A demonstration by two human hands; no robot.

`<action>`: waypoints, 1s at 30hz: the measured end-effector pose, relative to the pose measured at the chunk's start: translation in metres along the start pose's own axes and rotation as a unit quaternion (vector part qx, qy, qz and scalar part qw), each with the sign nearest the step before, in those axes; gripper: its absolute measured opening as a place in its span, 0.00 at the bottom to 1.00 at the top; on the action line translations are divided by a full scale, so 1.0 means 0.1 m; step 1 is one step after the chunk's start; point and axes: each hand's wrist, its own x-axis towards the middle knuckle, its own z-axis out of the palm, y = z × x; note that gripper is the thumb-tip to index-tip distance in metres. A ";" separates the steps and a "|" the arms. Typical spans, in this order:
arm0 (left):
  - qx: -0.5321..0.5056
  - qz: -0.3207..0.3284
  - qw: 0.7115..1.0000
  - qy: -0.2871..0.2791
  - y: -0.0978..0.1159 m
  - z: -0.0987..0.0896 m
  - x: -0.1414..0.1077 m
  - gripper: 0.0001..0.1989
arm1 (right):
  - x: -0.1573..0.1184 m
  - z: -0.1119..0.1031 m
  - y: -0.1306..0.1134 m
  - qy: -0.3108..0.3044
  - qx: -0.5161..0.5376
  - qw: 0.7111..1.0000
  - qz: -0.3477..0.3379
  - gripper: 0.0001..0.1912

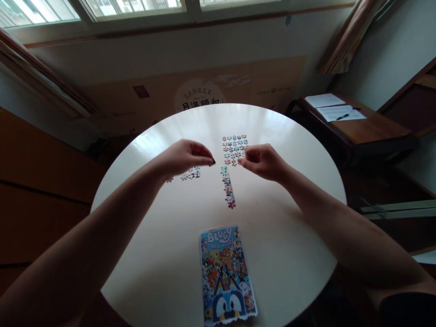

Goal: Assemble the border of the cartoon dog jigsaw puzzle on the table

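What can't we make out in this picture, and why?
Head view:
Dark object: its details; too small, partly covered by the left hand.
Left puzzle pieces: their number; the left forearm blocks view.
Right hand: whether it grips anything; its curl hides this.
Papers: any writing; too small.

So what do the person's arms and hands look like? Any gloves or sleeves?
No gloves: the left hand and right hand are both bare, and no watch or bracelet shows. Both forearms are bare too. A dark sleeve edge peeks in by the right arm; no sleeve shows on the left arm.
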 end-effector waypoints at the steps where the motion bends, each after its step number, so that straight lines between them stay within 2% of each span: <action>1: -0.027 0.022 0.998 -0.043 0.03 0.10 -0.16 0.07 | 0.00 -0.01 -0.01 -0.032 0.006 0.999 0.001 0.24; 2: -0.048 0.039 0.995 -0.078 0.05 0.20 -0.31 0.06 | 0.00 -0.03 -0.01 -0.068 0.011 0.998 0.003 0.24; 4: -0.072 0.050 0.990 -0.107 0.07 0.41 -0.51 0.05 | 0.00 -0.05 -0.04 -0.147 0.011 0.989 0.005 0.23; 7: -0.093 0.063 0.990 -0.089 0.08 0.64 -0.63 0.05 | -0.02 -0.06 -0.09 -0.242 -0.006 0.970 0.006 0.20; 9: -0.104 0.071 0.990 -0.071 0.07 0.72 -0.64 0.04 | -0.03 -0.05 -0.12 -0.277 -0.015 0.961 0.004 0.16; 13: -0.111 0.073 0.989 -0.060 0.00 0.80 -0.64 0.03 | -0.03 -0.01 -0.17 -0.308 -0.031 0.951 -0.003 0.08; 19: -0.045 0.081 0.994 -0.054 -0.05 0.92 -0.66 0.06 | -0.04 0.05 -0.19 -0.343 -0.051 0.938 -0.005 0.07; 30: 0.011 0.088 0.996 -0.022 -0.05 0.96 -0.64 0.04 | -0.07 0.09 -0.31 -0.394 -0.074 0.916 -0.008 0.06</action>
